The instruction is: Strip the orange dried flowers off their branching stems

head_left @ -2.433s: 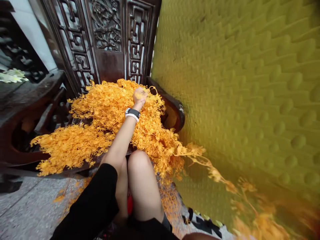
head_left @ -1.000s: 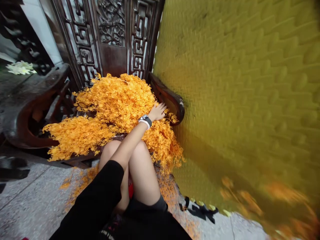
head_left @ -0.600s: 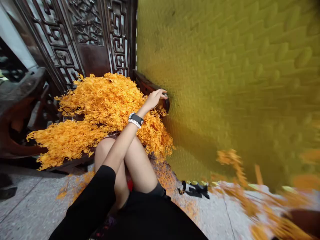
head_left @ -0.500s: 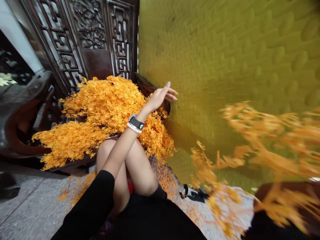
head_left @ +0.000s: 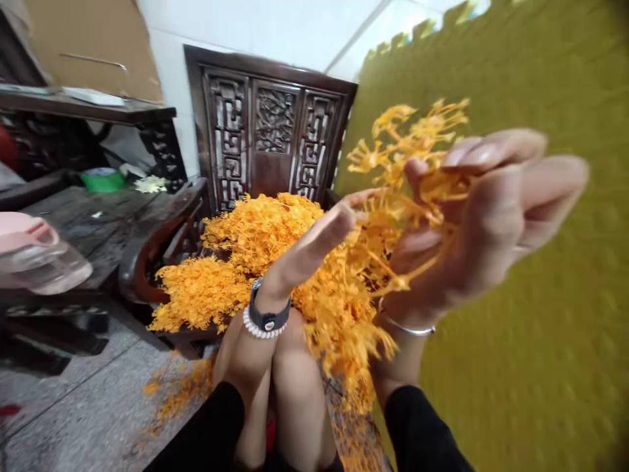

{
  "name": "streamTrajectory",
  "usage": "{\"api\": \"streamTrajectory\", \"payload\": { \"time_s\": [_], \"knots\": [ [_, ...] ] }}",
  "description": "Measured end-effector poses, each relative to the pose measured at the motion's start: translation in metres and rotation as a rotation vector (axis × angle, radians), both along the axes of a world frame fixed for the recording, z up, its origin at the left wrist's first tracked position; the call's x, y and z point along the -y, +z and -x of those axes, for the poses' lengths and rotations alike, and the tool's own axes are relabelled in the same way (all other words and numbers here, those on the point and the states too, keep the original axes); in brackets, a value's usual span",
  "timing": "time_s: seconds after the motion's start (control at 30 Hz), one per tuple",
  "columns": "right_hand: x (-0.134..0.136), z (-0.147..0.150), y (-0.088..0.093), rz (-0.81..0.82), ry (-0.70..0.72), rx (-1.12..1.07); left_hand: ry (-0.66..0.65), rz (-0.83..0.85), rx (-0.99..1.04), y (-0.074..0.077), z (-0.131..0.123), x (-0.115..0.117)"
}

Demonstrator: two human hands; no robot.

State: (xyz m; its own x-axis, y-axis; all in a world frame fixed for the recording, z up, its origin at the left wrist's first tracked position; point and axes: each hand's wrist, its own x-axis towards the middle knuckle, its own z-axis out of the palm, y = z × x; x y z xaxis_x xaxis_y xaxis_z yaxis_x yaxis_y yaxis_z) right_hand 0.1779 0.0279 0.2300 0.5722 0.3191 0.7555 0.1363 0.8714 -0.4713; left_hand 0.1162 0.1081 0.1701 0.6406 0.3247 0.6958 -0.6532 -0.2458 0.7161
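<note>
My right hand is raised at the right, fingers closed around a bunch of orange flower-like sprigs. Thin branching stems and star-shaped tips hang from it down toward my knees. My left hand, with a dark band and white beads on the wrist, reaches in from the left side. Its fingers stretch out behind the bunch, partly covered by it; whether they touch it I cannot tell. Beyond my knees, a large heap of the same orange sprigs covers a dark wooden chair seat.
A carved wooden chair back stands behind the heap. At left, a dark side table bears a pink-lidded clear jug and a green tape roll. An olive foam mat lines the right. Orange bits lie on the grey floor.
The view has turned left, bringing the side table into sight. The orange bunch has come from the right to in front of me, in my right hand. My left hand has moved close to it.
</note>
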Motion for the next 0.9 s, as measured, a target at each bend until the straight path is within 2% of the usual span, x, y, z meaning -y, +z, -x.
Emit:
{"api": "streamTrajectory", "payload": {
  "time_s": [0.07, 0.17, 0.27, 0.4, 0.53, 0.67, 0.77, 0.9],
  "knots": [
    [-0.011, 0.004, -0.004, -0.126, 0.144, 0.005, 0.172, -0.010, 0.023, -0.002, 0.009, -0.007],
    [-0.024, 0.002, -0.017, -0.102, 0.459, -0.137, 0.492, -0.071, 0.074, 0.001, 0.025, -0.010],
    [-0.034, -0.005, -0.036, 0.013, 0.569, -0.156, 0.596, -0.048, 0.128, 0.003, 0.034, -0.012],
    [-0.040, -0.018, -0.065, 0.329, 0.495, -0.033, 0.659, -0.025, 0.144, -0.001, 0.036, -0.021],
    [-0.039, -0.033, -0.088, 0.534, 0.241, 0.076, 0.661, -0.057, 0.140, -0.006, 0.042, -0.027],
    [-0.040, -0.033, -0.102, 0.573, 0.180, 0.196, 0.701, -0.171, 0.094, -0.006, 0.043, -0.025],
    [-0.041, -0.022, -0.106, 0.593, 0.153, 0.277, 0.700, -0.128, -0.002, -0.007, 0.036, -0.027],
    [-0.041, -0.014, -0.109, 0.598, 0.104, 0.273, 0.515, -0.055, -0.099, -0.012, 0.029, -0.032]
  ]
}}
